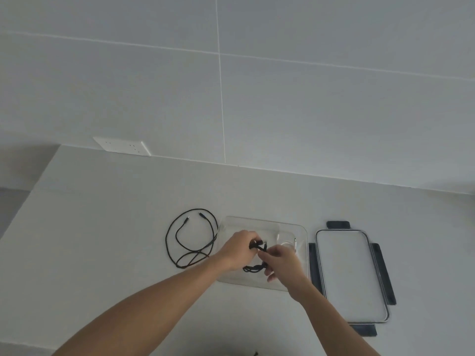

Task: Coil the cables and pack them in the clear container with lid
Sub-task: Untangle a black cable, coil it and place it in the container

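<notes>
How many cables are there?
3: a black cable loose on the counter, another black one held by both hands, and a white one in the container.

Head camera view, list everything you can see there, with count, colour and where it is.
loose cable: one, black, uncoiled on the counter, left of the container
held cable: one, black, partly coiled, above the container, in both hands
white cable: one, coiled inside the container, right part
clear container: one, transparent, open, centre of the counter
lid: one, clear with dark clips, flat on the counter, right of the container
counter: one, white
wall socket: one, white, on the tiled wall
left hand: one, grips the held cable
right hand: one, pinches the held cable
</notes>
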Action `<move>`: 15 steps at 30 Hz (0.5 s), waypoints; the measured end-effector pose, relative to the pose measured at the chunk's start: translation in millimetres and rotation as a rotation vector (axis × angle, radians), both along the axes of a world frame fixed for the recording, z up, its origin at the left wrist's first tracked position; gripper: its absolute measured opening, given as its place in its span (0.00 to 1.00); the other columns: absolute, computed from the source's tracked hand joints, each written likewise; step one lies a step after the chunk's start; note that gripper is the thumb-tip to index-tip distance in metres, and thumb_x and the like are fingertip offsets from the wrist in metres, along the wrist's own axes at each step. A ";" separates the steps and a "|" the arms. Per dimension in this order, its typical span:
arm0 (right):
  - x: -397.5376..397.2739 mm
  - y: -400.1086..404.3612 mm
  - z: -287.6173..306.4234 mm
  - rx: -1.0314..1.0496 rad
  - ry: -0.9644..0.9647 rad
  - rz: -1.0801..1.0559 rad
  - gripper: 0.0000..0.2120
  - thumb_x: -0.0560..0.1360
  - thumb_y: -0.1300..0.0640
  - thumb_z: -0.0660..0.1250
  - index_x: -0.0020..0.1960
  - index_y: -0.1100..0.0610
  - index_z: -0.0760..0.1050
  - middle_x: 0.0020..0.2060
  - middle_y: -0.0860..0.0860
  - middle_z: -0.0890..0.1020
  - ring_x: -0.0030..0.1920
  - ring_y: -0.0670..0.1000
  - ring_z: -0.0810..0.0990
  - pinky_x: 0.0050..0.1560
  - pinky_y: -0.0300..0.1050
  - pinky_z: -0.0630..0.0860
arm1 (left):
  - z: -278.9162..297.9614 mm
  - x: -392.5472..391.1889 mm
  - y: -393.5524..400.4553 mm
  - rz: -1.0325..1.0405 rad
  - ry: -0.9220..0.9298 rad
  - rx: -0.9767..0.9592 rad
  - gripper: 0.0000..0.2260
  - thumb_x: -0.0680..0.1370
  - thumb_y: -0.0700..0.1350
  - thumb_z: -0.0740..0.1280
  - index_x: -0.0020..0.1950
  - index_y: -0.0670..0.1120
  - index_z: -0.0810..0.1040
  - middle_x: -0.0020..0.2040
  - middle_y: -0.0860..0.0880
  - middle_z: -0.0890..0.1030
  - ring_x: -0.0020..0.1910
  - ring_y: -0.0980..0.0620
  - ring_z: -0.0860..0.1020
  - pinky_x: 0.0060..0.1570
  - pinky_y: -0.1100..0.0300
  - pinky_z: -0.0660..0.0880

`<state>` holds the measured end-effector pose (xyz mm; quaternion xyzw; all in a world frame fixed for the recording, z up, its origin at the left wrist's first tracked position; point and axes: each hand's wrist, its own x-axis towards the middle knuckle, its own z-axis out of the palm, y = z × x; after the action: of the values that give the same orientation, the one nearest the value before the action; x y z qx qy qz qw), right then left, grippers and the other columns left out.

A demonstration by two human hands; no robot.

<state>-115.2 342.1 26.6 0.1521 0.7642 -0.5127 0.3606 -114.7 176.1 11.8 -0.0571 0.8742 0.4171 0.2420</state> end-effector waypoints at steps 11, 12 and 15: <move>-7.5 3.6 -31.9 0.311 -0.059 0.159 0.06 0.76 0.60 0.67 0.45 0.63 0.78 0.35 0.55 0.82 0.31 0.52 0.80 0.32 0.48 0.80 | -40.0 -7.4 23.5 0.017 -0.009 -0.053 0.10 0.74 0.35 0.66 0.51 0.46 0.80 0.50 0.49 0.83 0.49 0.49 0.80 0.49 0.58 0.77; -7.4 5.6 -32.6 0.392 -0.035 0.223 0.06 0.76 0.58 0.66 0.43 0.60 0.79 0.34 0.54 0.82 0.33 0.54 0.81 0.34 0.49 0.79 | -42.4 -6.7 26.2 0.009 -0.005 -0.056 0.10 0.74 0.35 0.67 0.51 0.46 0.81 0.49 0.49 0.81 0.48 0.49 0.80 0.47 0.60 0.74; -4.8 12.0 -33.5 0.535 -0.015 0.335 0.08 0.77 0.56 0.64 0.46 0.58 0.80 0.40 0.53 0.83 0.41 0.56 0.82 0.40 0.47 0.77 | -47.8 -3.5 35.7 -0.009 -0.011 -0.060 0.10 0.73 0.36 0.68 0.51 0.47 0.83 0.47 0.50 0.78 0.47 0.49 0.79 0.44 0.63 0.70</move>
<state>-120.0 354.0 -6.9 0.1173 0.8837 -0.2257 0.3929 -118.2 211.8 -36.0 -0.0628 0.8851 0.3894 0.2469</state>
